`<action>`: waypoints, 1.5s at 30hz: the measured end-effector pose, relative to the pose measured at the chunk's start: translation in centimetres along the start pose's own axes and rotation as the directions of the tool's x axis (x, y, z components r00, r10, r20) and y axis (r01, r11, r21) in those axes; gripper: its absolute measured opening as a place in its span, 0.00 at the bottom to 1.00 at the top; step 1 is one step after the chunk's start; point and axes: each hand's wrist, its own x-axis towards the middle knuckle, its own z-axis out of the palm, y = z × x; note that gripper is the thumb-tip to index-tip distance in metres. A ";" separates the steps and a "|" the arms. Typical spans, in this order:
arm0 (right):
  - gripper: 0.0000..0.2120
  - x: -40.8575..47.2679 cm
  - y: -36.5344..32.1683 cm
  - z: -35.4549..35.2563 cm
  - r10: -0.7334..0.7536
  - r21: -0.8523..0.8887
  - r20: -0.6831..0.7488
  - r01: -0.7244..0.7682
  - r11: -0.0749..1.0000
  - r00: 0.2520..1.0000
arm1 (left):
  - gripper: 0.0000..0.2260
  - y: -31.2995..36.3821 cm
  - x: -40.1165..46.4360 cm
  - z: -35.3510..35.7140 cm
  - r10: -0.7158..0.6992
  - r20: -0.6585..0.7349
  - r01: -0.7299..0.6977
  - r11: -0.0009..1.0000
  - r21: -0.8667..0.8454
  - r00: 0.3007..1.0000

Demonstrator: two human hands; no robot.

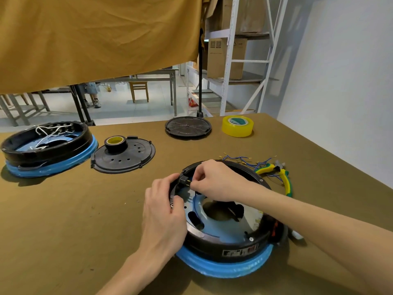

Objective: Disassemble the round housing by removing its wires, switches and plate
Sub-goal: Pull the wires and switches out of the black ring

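Black round housing [225, 241] is sitting on the tabletop [85, 220]; my left hand [163, 211] is bracing its rim while my right fingers [196, 179] are pinching the switch [184, 180] there. Next, I judge: pulling it free.

Ochre curtain [95, 39] hangs above tiled floor [119, 103], wooden stool [139, 90], white shelving [244, 60].

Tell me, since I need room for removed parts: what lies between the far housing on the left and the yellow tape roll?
In the head view, two black round covers; a black tape roll sits on the nearer one.
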 end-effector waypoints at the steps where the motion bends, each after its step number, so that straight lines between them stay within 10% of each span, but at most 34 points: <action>1: 0.10 0.2 -0.1 0.0 0.018 0.013 0.010 -0.018 1.000 1.000 | 0.17 0.1 -0.2 0.2 0.001 -0.010 -0.001 1.000 0.010 1.000; 18: 0.13 0.4 -0.5 -1.3 0.169 0.620 0.526 -0.511 0.595 0.834 | 0.25 -2.1 1.6 -1.7 0.171 0.057 -0.175 0.982 0.069 0.984; 25: 0.06 0.7 0.0 -2.5 0.186 0.304 0.403 -0.323 0.896 0.896 | 0.26 -1.9 1.6 -1.9 0.147 0.079 -0.151 0.988 0.041 0.986; 40: 0.05 1.5 0.4 -3.6 0.169 0.073 0.494 -0.234 0.970 0.853 | 0.22 -2.0 1.6 -1.9 0.123 0.085 -0.123 0.992 -0.003 0.989; 45: 0.06 0.5 -0.4 -2.8 0.044 -0.099 0.268 -0.018 0.995 0.962 | 0.22 -1.8 1.5 -1.9 0.119 0.088 -0.119 0.993 -0.004 0.989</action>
